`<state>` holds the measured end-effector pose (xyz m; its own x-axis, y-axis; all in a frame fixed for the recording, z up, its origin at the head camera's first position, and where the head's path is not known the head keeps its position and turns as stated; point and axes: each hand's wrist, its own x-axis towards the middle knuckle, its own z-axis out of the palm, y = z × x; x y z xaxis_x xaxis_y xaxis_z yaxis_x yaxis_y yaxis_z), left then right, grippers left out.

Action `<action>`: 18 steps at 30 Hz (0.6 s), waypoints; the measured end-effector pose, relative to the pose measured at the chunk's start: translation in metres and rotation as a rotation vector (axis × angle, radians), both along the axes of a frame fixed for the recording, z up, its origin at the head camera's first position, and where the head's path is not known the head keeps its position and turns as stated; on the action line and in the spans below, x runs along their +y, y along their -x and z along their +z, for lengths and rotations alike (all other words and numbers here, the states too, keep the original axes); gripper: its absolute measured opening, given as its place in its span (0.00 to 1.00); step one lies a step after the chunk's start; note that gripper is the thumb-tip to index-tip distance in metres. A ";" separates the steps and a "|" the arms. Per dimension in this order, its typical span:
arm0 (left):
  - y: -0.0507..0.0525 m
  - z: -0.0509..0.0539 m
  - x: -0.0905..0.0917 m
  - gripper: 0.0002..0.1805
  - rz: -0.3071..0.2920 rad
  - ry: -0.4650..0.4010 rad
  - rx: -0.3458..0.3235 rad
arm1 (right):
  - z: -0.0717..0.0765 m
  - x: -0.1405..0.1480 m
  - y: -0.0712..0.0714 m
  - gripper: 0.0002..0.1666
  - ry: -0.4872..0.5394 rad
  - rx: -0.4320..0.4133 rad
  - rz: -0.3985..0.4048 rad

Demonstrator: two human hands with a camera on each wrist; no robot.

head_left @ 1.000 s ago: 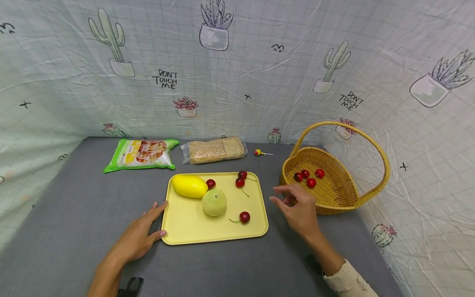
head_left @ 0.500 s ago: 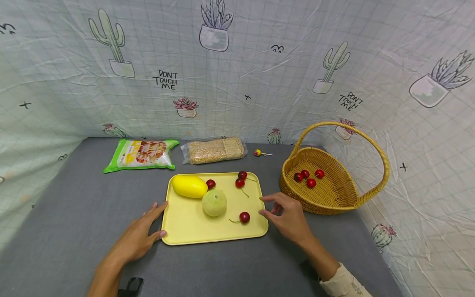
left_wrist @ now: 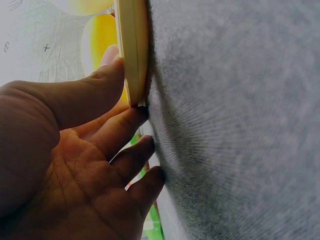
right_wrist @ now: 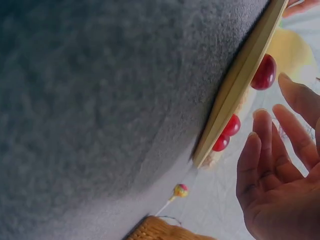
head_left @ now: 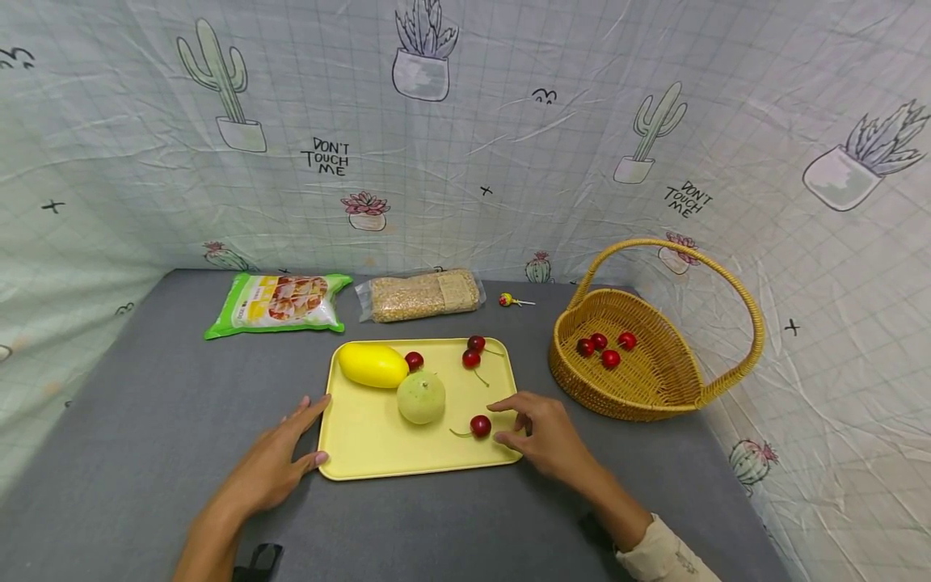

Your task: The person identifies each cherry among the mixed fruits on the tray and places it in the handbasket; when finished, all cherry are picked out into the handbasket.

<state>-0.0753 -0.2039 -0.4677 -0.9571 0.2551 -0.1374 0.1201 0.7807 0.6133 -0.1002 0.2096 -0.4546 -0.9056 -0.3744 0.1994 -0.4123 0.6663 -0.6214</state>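
A yellow tray [head_left: 393,453] lies on the grey table. On it are a yellow mango-like fruit [head_left: 372,365], a round pale-green fruit [head_left: 421,398] and several dark red cherries. My left hand [head_left: 267,462] touches the tray's left edge with fingertips and thumb, fingers fairly straight; the left wrist view shows the thumb [left_wrist: 95,92] against the rim. Over the tray's right side is my right hand [head_left: 545,432], thumb and index finger apart, near the front cherry [head_left: 480,426]. In the right wrist view this cherry [right_wrist: 264,72] sits apart from the fingertips.
A woven basket [head_left: 625,396] with a tall handle stands to the right, several cherries [head_left: 609,358] inside. Behind the tray lie a green-and-white food bag [head_left: 280,303], a clear pack of grain [head_left: 422,296] and a lollipop [head_left: 507,299]. A printed cloth hangs behind the table.
My right hand has moved left and nearer, from beside the basket to over the tray by the front cherry. The left hand has stayed at the tray's edge.
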 end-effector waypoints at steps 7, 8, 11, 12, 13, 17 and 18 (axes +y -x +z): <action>0.000 0.000 0.000 0.47 -0.001 -0.002 0.002 | -0.004 -0.005 0.001 0.23 -0.030 0.009 0.040; 0.000 0.000 0.000 0.47 -0.001 -0.003 0.000 | -0.004 -0.006 0.001 0.23 -0.036 0.009 0.042; 0.000 0.000 0.000 0.47 -0.001 -0.009 -0.005 | -0.006 -0.008 0.002 0.23 -0.057 -0.001 0.046; 0.000 0.000 0.000 0.47 0.000 -0.008 -0.008 | -0.007 -0.009 0.002 0.23 -0.066 -0.004 0.045; 0.000 0.000 0.000 0.47 0.001 -0.007 -0.010 | -0.007 -0.010 0.002 0.22 -0.074 -0.009 0.044; 0.000 0.001 0.000 0.47 0.004 0.001 -0.012 | -0.007 -0.013 0.003 0.20 -0.104 -0.020 0.051; 0.000 0.001 0.000 0.47 0.005 0.002 -0.013 | -0.007 -0.014 0.003 0.20 -0.108 -0.023 0.055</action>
